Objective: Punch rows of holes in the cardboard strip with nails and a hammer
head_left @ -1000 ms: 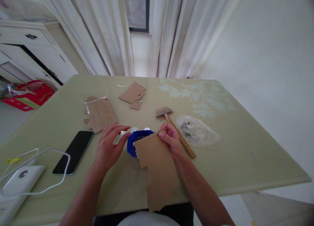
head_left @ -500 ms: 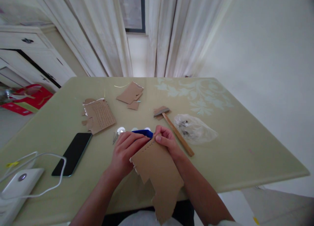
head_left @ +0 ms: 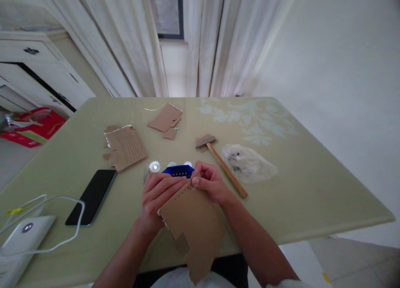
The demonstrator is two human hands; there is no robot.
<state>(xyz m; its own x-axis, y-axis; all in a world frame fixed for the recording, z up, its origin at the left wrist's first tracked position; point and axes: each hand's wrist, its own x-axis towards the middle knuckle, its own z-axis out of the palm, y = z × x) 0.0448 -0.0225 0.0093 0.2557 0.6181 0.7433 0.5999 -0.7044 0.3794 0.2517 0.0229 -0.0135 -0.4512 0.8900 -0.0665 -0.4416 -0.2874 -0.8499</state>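
Observation:
A torn piece of brown cardboard [head_left: 196,225] hangs tilted over the table's front edge, with a row of small dark holes or studs along its upper edge. My left hand [head_left: 156,198] grips it at the upper left, fingers closed behind that edge. At the top corner, my right hand [head_left: 211,182] pinches the cardboard between thumb and forefinger; anything tiny between the fingertips is too small to make out. Just beyond both hands lies a blue tray [head_left: 178,170] with a row of small light dots, partly hidden by the fingers.
Right of my hands lie a wooden-handled hammer [head_left: 225,167] and a clear plastic bag [head_left: 250,165] of small dark items. Cardboard scraps [head_left: 129,146] sit further back. On the left are a phone [head_left: 92,196] and a white power bank [head_left: 28,238] with a cable.
Both hands and the cardboard have shifted slightly left and lower. More of the blue tray shows behind the fingers.

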